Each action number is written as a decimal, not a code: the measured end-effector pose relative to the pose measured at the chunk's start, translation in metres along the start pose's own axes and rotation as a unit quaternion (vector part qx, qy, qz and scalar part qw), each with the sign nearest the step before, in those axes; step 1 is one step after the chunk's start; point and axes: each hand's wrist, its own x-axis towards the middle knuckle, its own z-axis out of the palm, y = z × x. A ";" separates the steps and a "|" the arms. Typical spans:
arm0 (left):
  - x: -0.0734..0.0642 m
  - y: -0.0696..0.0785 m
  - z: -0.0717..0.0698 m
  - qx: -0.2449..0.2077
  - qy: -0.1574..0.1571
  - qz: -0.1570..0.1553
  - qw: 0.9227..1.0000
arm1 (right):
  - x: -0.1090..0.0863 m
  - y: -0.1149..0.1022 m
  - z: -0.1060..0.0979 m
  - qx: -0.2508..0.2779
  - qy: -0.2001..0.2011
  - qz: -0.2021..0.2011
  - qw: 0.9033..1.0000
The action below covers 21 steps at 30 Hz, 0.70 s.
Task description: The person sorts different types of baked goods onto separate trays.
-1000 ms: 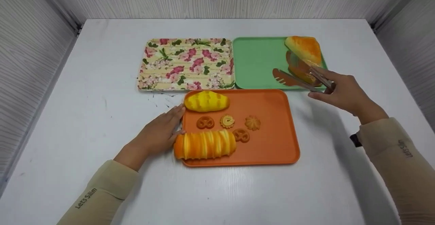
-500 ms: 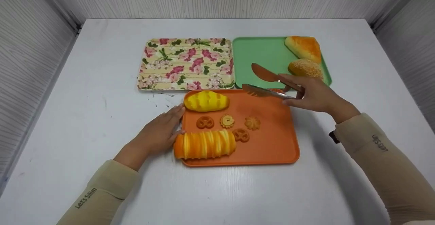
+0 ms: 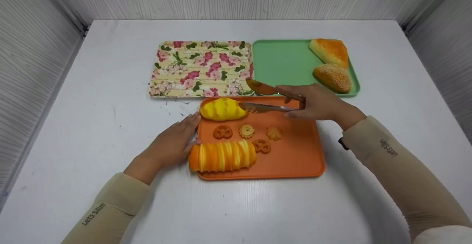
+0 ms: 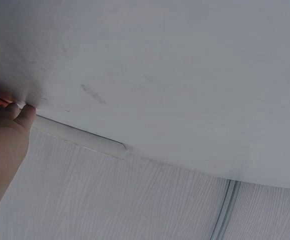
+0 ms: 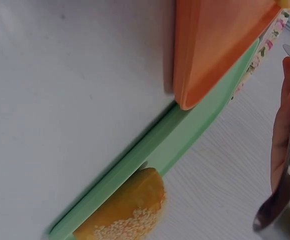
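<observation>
My right hand (image 3: 319, 102) grips tongs (image 3: 268, 107) with metal arms and brown ends, held spread above the orange tray (image 3: 295, 155). The lower tong end overlaps the right tip of a yellow bread roll (image 3: 223, 109) in the head view; the upper end lies over the floral tray's corner. Nothing is between the ends. My left hand (image 3: 173, 140) rests against the orange tray's left edge with fingers extended, its thumb by a striped long loaf (image 3: 223, 157). Two pretzel-shaped cookies (image 3: 222, 132), a round cookie (image 3: 246, 131) and a flower-shaped cookie (image 3: 274, 133) lie between roll and loaf.
Behind the orange tray, a floral tray (image 3: 202, 67) and a green tray (image 3: 282, 61) stand side by side. The green one holds a triangular bread (image 3: 330, 51) and a sesame bun (image 3: 333, 77) at its right end. Pale wood-grain walls (image 3: 239, 0) surround the white table.
My right hand has carried the tongs left from over the sesame bun to beside the yellow roll. The sesame bun lies on the green tray. My left hand has stayed in place.
</observation>
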 end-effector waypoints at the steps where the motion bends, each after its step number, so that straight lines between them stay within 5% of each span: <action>1: 0.000 0.000 0.001 0.000 0.000 0.000 1.000 | 0.002 -0.002 0.001 -0.001 -0.006 0.001 1.000; 21: -0.001 -0.001 0.001 0.008 0.002 0.006 1.000 | 0.039 -0.020 0.018 -0.034 -0.050 -0.004 0.998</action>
